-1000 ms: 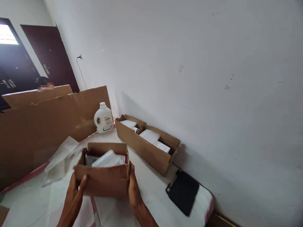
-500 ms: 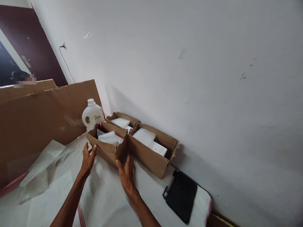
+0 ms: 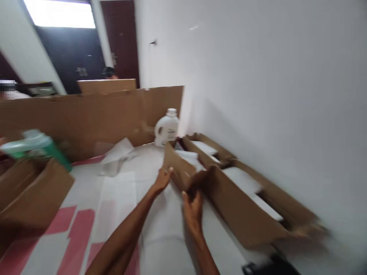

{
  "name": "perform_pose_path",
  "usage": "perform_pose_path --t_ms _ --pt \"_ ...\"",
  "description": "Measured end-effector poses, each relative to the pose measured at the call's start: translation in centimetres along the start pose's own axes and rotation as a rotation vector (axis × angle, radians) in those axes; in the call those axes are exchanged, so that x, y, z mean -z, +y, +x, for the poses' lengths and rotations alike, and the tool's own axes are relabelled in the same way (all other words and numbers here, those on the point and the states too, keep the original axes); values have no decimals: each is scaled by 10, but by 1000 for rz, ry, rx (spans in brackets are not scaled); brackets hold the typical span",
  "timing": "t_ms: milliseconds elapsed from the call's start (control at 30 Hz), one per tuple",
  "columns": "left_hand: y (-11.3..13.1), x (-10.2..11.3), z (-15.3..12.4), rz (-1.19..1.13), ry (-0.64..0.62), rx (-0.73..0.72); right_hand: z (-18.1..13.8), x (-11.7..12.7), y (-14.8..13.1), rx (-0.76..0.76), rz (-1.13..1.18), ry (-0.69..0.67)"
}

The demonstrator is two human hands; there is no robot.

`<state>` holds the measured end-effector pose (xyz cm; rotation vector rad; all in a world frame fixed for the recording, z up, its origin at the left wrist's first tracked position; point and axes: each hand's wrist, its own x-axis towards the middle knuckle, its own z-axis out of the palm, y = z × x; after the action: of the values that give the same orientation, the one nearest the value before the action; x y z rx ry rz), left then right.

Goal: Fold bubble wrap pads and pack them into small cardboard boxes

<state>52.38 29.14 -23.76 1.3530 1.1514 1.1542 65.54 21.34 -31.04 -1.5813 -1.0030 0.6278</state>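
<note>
A small open cardboard box [image 3: 179, 166] stands on the white-covered surface, with bubble-wrapped items [image 3: 189, 157] inside. My left hand [image 3: 163, 181] is at its left side, fingertips by the cardboard. At the box's near end is my right hand [image 3: 193, 212], thumb and fingers apart and touching or very close to the wall. Neither hand is visibly wrapped round the box. Beside it, along the wall, a longer cardboard box [image 3: 241, 212] holds white packages [image 3: 243, 179]. Another box with a white item [image 3: 205, 147] sits behind. Motion blurs the picture.
A white jug [image 3: 168, 128] stands behind the boxes, before a tall cardboard panel [image 3: 114, 122]. Clear plastic wrap [image 3: 119, 156] lies left of my hands. At far left are a green-filled container [image 3: 37, 147] and a cardboard box [image 3: 37, 194]. A black object [image 3: 272, 265] lies lower right.
The view has swung left, bringing the green container and left-hand box into sight. Both hands remain at the small box, my left hand now closer against its side.
</note>
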Motion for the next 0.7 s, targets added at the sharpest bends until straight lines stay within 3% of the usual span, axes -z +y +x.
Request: perform_pose_path --t_ms 100,233,300,400,500,567,633,700 --pt "0 30 -74 31 150 56 -32 -7 -4 -50 -1 -57" --pt "-4 75 -221 75 342 48 -112 -39 -29 17 52 -299" --pt "-9 102 -293 198 637 7 -164 -65 -48 54 113 -475" --pt "-19 154 -378 362 1017 85 -240 -107 -75 112 219 -839" --pt "-19 214 -441 513 1371 144 -302 -143 -99 229 285 -1175" --pt "-11 260 -474 587 1610 130 -333 -163 -113 317 309 -1326" --pt "2 309 -499 493 1869 87 -356 -179 -126 371 309 -1435" --pt "13 360 -514 353 1933 44 -372 -191 -137 376 282 -1513"
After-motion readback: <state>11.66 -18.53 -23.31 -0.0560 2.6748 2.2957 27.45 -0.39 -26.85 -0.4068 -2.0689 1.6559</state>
